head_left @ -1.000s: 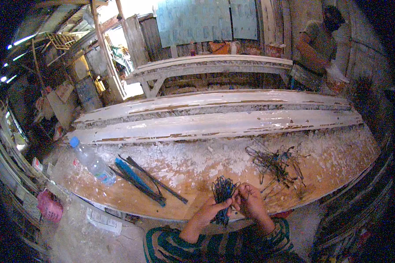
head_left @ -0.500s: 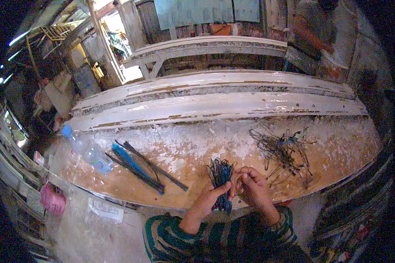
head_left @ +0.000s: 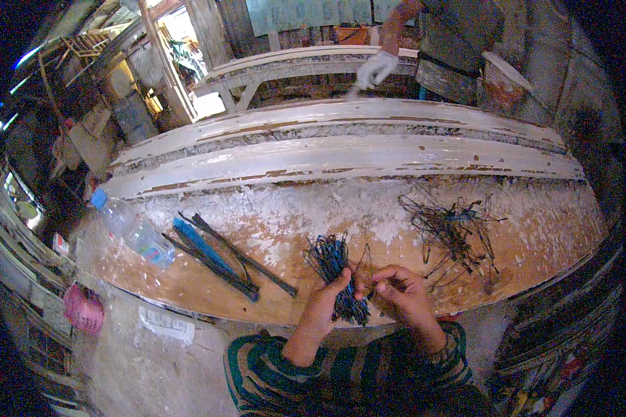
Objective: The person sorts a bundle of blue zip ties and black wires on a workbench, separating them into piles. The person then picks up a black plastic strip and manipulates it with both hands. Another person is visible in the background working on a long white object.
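Blue-and-black cord bundle [head_left: 330, 258], gripped in the left hand [head_left: 319, 307] at the near side of the table [head_left: 188, 293], right hand [head_left: 407, 295] pinching one loose strand [head_left: 367, 252]; cords could spill should the left grip slacken.

Striped top [head_left: 372, 372] recorded on the wearer

We found the garment patterned in broad bands of dark green and brownish tan, darkening to near black at the lower front. We observed that the left sleeve [head_left: 250, 361] was loose and wide, with bold banding, and that the right sleeve [head_left: 456, 351] matched it. Both sleeves ended on the forearms. We recorded the left hand [head_left: 320, 306] and right hand [head_left: 405, 295] as bare. Graininess obscured the weave.
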A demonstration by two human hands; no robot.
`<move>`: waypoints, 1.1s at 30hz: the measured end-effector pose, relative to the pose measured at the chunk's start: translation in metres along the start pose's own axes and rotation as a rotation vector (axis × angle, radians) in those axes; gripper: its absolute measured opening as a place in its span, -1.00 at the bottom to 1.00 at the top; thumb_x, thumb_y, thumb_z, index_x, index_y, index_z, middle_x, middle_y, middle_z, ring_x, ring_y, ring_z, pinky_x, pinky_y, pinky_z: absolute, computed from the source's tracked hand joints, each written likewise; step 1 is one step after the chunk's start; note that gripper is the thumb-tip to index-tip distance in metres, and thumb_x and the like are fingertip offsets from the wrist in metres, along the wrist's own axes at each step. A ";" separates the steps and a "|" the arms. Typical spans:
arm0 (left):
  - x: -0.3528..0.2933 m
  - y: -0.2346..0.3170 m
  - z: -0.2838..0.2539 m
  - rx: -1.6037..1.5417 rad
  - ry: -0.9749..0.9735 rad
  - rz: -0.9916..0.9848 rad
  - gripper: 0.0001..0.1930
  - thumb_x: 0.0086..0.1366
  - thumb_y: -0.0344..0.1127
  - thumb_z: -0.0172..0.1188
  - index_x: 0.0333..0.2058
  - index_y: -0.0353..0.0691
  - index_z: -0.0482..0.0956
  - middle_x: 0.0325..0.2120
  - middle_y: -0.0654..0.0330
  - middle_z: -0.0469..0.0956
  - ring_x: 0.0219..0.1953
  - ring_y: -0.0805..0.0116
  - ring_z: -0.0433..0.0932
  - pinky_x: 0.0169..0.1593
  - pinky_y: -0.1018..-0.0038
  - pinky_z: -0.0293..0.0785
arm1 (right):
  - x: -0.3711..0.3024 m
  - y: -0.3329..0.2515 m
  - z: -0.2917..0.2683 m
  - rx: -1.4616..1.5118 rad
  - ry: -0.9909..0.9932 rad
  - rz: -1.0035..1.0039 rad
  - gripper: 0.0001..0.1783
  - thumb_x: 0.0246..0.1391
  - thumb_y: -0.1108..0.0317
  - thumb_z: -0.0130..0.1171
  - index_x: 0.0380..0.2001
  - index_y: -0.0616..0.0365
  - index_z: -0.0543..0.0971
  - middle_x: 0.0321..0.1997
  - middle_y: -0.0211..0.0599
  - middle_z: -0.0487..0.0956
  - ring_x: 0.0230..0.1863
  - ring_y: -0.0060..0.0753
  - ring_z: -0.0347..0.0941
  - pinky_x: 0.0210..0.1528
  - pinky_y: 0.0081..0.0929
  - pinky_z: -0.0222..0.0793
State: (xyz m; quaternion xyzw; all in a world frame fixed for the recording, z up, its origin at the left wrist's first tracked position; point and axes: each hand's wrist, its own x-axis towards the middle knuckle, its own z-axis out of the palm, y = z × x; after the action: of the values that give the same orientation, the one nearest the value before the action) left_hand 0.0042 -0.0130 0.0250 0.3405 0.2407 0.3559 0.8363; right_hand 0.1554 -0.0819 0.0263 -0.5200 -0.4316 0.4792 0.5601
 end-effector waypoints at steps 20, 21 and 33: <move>0.000 0.002 0.002 -0.098 0.014 0.013 -0.77 0.21 -0.17 0.04 -0.26 -0.17 0.35 -0.48 0.24 0.45 -0.51 0.48 0.40 -0.46 0.55 0.38 | 0.004 -0.001 0.008 -0.109 0.080 -0.159 -0.82 -0.18 0.50 0.24 -0.48 0.16 0.42 -0.54 -0.50 0.44 -0.50 -0.70 0.29 -0.44 -0.69 0.21; 0.000 0.003 0.003 -0.029 0.093 0.003 -0.77 0.21 -0.17 0.04 -0.26 -0.17 0.35 -0.46 0.23 0.47 -0.51 0.48 0.40 -0.47 0.56 0.38 | 0.004 -0.001 0.010 -0.101 0.125 -0.204 -0.81 -0.18 0.50 0.24 -0.49 0.16 0.41 -0.55 -0.51 0.43 -0.52 -0.71 0.28 -0.46 -0.70 0.20; 0.000 -0.002 0.005 0.166 0.129 0.148 -0.81 0.19 -0.35 0.07 -0.23 -0.21 0.34 -0.32 0.18 0.49 -0.46 0.53 0.39 -0.34 0.58 0.39 | 0.000 -0.004 0.007 -0.070 0.142 0.002 -0.87 -0.16 0.52 0.23 -0.49 0.20 0.47 -0.50 -0.44 0.50 -0.48 -0.66 0.36 -0.39 -0.67 0.28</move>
State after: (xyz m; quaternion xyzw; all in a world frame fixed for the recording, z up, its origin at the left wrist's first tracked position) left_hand 0.0080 -0.0159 0.0270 0.4017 0.2968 0.4169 0.7594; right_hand 0.1485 -0.0811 0.0309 -0.5725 -0.4066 0.4263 0.5703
